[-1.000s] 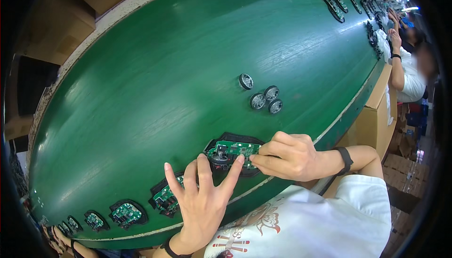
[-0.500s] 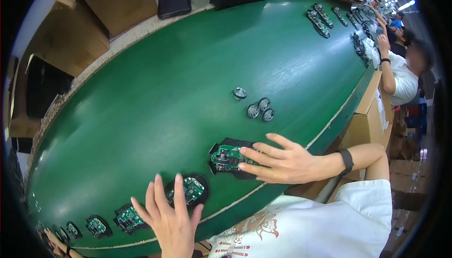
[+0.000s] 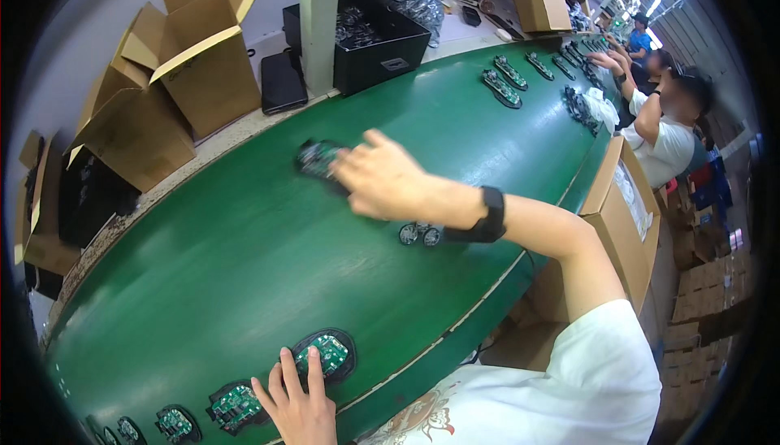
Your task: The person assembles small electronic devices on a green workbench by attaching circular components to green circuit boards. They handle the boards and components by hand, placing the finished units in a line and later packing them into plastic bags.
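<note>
My right hand (image 3: 383, 175) reaches over the belt toward its far side, slightly blurred. Its fingers are closed on the near end of a black casing with a green circuit board (image 3: 317, 158). Close to the near edge, my left hand (image 3: 302, 404) is open, its fingertips resting over another black casing with a circuit board (image 3: 331, 356). Just left of that hand lies a similar circuit-board unit (image 3: 236, 407). Below my right wrist sit small round silver-and-black parts (image 3: 419, 234), some hidden by the arm.
Further units (image 3: 177, 423) line the near left edge of the green belt (image 3: 203, 282). More boards (image 3: 504, 87) lie at the far right, near other people (image 3: 658, 136). Cardboard boxes (image 3: 207, 79) and a black bin (image 3: 382, 63) stand beyond the belt; an open carton (image 3: 621, 217) is at right.
My right hand has carried the circuit-board unit from the near edge to the belt's far side. My left hand stays by its unit. The view has shifted, showing more of the far side.
</note>
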Demonstrator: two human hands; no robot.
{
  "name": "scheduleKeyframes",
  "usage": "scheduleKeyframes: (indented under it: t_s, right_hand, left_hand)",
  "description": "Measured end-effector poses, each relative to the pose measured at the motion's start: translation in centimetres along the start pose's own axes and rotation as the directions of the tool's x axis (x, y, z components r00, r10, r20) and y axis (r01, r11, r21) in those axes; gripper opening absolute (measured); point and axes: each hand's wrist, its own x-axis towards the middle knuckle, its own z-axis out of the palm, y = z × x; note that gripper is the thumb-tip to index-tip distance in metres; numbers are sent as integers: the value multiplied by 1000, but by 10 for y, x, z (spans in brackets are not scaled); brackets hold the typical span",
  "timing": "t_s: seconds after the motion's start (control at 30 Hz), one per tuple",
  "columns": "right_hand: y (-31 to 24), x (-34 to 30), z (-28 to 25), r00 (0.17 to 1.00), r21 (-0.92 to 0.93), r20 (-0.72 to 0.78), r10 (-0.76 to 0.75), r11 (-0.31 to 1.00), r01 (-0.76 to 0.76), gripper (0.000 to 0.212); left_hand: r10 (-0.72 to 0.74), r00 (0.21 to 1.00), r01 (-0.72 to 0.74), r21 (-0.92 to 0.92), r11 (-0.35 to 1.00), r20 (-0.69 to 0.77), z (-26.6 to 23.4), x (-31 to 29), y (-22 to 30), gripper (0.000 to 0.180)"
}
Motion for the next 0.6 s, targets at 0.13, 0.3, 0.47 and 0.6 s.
scheduleKeyframes:
  t_s: [0.13,0.3,0.47,0.6]
  right_hand:
    - [66,-43,3,973,-75,77,217,974,-212,51]
    - [128,-113,22,924,-41,-61,378,924,-381,51]
    - [93,-124,8,947,198,-144,286,946,-256,55]
    - [7,-107,-44,912,631,253,324,659,-409,60]
  left_hand:
    - [52,999,-52,30,998,-7,2,2,-9,67]
    - [59,990,-66,-50,997,-128,17,27,-9,52]
    - [250,961,-245,55,968,-117,5,47,-7,53]
    - [341,933,-346,-30,938,-112,8,45,-2,55]
